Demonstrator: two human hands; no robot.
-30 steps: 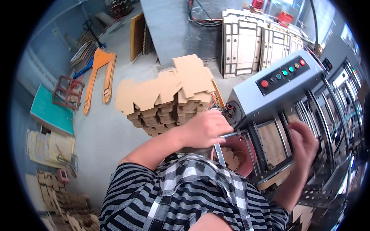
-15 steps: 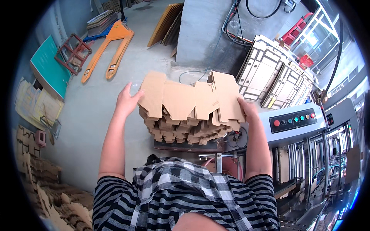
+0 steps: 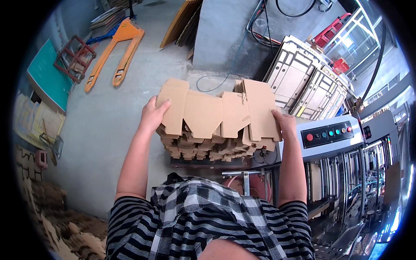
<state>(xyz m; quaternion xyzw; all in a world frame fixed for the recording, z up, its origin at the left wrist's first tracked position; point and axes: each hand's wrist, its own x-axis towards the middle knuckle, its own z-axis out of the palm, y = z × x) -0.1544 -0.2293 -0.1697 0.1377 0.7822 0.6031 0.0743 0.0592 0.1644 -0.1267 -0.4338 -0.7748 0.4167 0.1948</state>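
In front of me stands a tall stack of flat brown die-cut cardboard blanks (image 3: 203, 113). Its lower layers are jagged and unevenly stacked. My left hand (image 3: 155, 113) grips the left edge of the upper blanks, with the thumb on top and the fingers around the side. At the right edge, my right hand (image 3: 284, 121) holds the blanks too, thumb on top and fingers mostly hidden beneath. How many blanks lie between my hands cannot be told. The stack rests on a dark platform (image 3: 190, 164).
A machine with a button control panel (image 3: 329, 135) stands close on the right. Printed-line die boards (image 3: 290, 73) lean behind it. An orange pallet jack (image 3: 123, 52) is at the far left. More cardboard (image 3: 78, 212) lies at the lower left, and a teal board (image 3: 48, 73) leans at left.
My left hand has moved right and closed onto the left edge of the blanks. The top blanks have shifted slightly right; my right hand stays on their right edge.
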